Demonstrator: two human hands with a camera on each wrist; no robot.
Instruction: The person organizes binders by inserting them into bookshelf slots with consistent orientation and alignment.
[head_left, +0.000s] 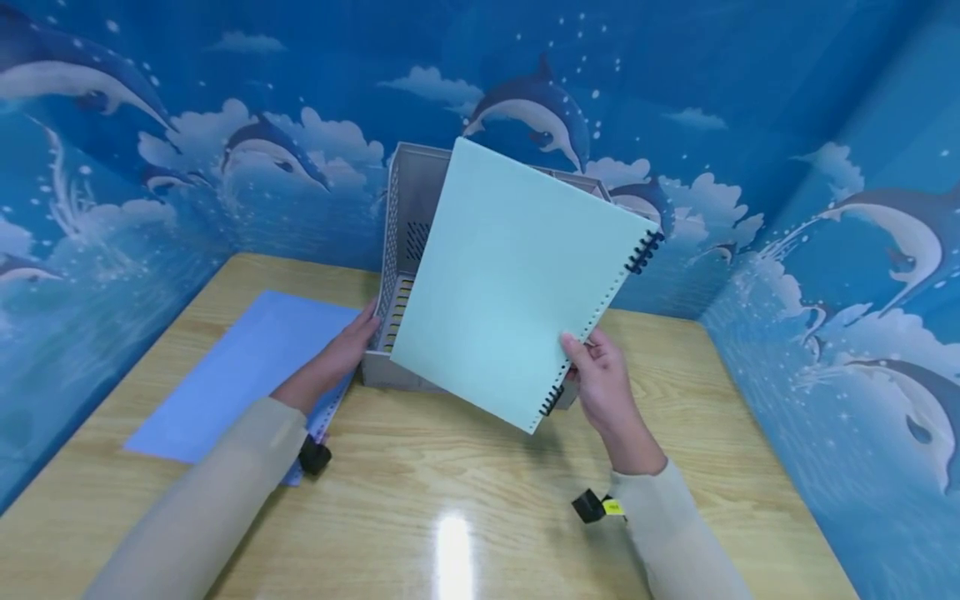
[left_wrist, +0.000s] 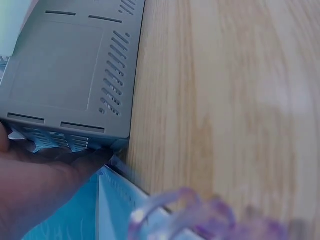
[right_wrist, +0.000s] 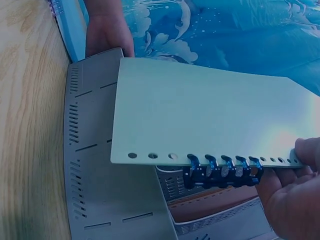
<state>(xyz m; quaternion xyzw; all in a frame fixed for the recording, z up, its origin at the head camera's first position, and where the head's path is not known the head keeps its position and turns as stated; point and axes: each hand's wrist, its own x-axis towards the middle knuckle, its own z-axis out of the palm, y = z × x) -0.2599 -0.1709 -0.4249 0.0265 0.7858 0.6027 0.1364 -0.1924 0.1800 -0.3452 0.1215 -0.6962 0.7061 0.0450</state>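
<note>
- Notebook in blue (head_left: pixel 225 375) is laid flat on the worktop (head_left: pixel 420 500), beside the left grip (head_left: pixel 328 360) and partly under the left sleeve (head_left: pixel 225 492); its smooth cover is judged light, flexible and slippery, best lifted by the ringed edge.
- Fingers of the left grip are laid along the outer side of the grey file holder (head_left: pixel 401 377), with nothing seen pinched; the perforated shell is judged rigid and apt to slide, so is best steadied at that wall.
- The mint notebook (head_left: pixel 517 283) is tilted before the holder, up and left of the right grip (head_left: pixel 603 379), and is pinched by it on the punched edge, between two black ring clips (head_left: pixel 645 252); it is judged light, fairly stiff and smooth, with the bound edge the surest hold.
- A yellow tag (head_left: pixel 613 507) is worn below the right grip, its marks too small to be read; no brand can be made out.
</note>
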